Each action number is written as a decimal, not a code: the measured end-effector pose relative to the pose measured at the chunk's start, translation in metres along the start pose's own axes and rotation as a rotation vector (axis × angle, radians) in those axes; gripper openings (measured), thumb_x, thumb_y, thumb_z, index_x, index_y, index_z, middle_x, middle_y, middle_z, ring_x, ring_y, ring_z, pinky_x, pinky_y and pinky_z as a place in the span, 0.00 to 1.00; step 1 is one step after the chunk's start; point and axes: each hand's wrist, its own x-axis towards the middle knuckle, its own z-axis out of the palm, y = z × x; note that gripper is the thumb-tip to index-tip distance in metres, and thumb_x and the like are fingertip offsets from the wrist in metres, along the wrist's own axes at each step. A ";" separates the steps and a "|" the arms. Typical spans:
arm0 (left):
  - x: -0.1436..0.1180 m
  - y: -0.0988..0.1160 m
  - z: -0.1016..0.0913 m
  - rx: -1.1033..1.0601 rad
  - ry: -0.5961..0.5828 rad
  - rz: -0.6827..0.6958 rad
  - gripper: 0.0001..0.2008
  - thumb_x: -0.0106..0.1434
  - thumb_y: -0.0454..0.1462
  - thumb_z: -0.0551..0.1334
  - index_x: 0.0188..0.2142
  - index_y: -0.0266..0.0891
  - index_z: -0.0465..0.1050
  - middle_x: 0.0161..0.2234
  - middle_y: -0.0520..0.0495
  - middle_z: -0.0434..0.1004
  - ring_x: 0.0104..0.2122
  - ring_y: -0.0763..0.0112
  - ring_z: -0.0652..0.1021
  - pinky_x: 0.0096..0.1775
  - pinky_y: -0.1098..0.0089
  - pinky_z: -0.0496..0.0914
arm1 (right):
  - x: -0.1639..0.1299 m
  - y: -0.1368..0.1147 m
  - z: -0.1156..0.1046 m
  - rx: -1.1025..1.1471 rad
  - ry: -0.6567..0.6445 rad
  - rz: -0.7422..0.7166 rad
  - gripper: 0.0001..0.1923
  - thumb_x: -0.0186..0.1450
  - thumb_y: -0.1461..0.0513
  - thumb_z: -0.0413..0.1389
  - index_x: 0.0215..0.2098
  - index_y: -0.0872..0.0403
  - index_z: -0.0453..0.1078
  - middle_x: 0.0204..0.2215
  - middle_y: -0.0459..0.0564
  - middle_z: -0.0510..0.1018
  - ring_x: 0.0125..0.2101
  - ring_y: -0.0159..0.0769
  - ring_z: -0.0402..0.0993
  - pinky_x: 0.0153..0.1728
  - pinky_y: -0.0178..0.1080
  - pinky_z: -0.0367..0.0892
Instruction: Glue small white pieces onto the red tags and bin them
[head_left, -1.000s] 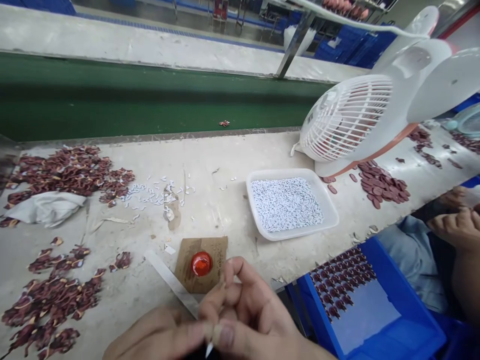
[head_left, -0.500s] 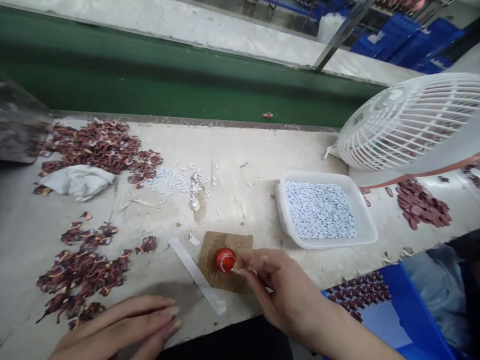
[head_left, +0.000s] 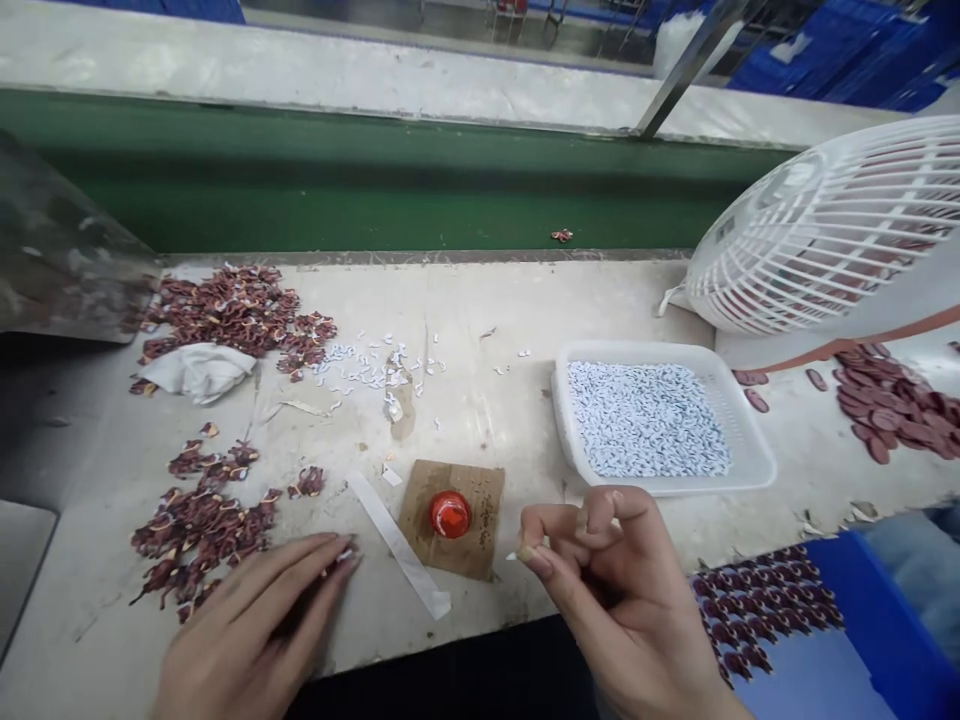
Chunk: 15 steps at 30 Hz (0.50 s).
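Your right hand (head_left: 615, 590) hovered off the surface (head_left: 480, 320) near its front edge, just beside the brown card (head_left: 480, 535); thumb and forefinger were pressed together in a tight grip on a tiny pale piece (head_left: 520, 553), too small to make out further; the other fingers curled above it. On the card sat a red blob (head_left: 450, 513), apart from the pinched piece. Your left hand (head_left: 255, 630) lay flat at the front edge, fingers together and stretched forward, their tips touching the nearest of the dark red pieces (head_left: 202, 525) scattered toward the left edge; it gripped nothing that could be seen.

A white paper strip (head_left: 397, 545) lay slanted between your two hands, one end just beside the card. Behind the card, a white tray (head_left: 754, 465) held a bed of small white pieces (head_left: 649, 418); more white bits (head_left: 367, 365) were strewn mid-surface, and a second dark red heap (head_left: 232, 310) sat by a crumpled white cloth (head_left: 199, 368) toward the back left corner. A white fan (head_left: 825, 235) stood at the back right, a blue bin (head_left: 877, 610) below the front right edge.

To do this well, you would have wanted to keep that pinch light and steady, so so small a piece neither slipped nor crushed; draw one dark red piece clear of its neighbours with your left fingertips rather than several; and keep your right wrist clear of the red blob.
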 end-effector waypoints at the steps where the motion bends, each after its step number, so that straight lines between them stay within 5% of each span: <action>1: -0.003 -0.001 -0.002 0.011 -0.003 0.004 0.15 0.74 0.51 0.67 0.54 0.53 0.84 0.49 0.50 0.92 0.42 0.61 0.91 0.55 0.68 0.83 | -0.001 0.002 -0.004 0.005 0.018 -0.001 0.13 0.81 0.61 0.58 0.45 0.43 0.55 0.35 0.38 0.78 0.22 0.24 0.57 0.28 0.26 0.64; 5: -0.001 0.002 -0.015 0.025 -0.099 -0.023 0.21 0.74 0.54 0.65 0.61 0.55 0.82 0.54 0.48 0.91 0.45 0.60 0.91 0.46 0.72 0.84 | -0.003 0.005 -0.015 0.024 0.068 0.012 0.15 0.79 0.59 0.61 0.44 0.44 0.56 0.36 0.40 0.82 0.23 0.23 0.64 0.29 0.26 0.68; 9: 0.022 0.004 -0.024 -0.100 -0.233 -0.039 0.15 0.75 0.53 0.63 0.44 0.51 0.85 0.37 0.51 0.91 0.32 0.66 0.91 0.34 0.77 0.82 | -0.003 0.002 -0.015 0.135 0.068 0.084 0.17 0.78 0.57 0.64 0.43 0.45 0.57 0.36 0.39 0.82 0.24 0.21 0.63 0.28 0.24 0.66; 12: 0.034 0.000 -0.027 -0.148 -0.302 0.013 0.13 0.74 0.49 0.62 0.34 0.52 0.79 0.27 0.59 0.87 0.23 0.71 0.86 0.26 0.81 0.78 | -0.004 -0.002 -0.007 0.407 0.008 0.223 0.20 0.76 0.56 0.68 0.44 0.46 0.57 0.34 0.37 0.80 0.22 0.19 0.57 0.24 0.21 0.58; 15: 0.029 -0.005 -0.027 -0.148 -0.283 -0.012 0.09 0.73 0.52 0.65 0.43 0.56 0.80 0.32 0.60 0.89 0.28 0.71 0.89 0.33 0.82 0.81 | -0.006 -0.005 0.005 0.758 -0.116 0.392 0.26 0.72 0.57 0.71 0.45 0.45 0.54 0.34 0.35 0.77 0.18 0.16 0.45 0.17 0.21 0.47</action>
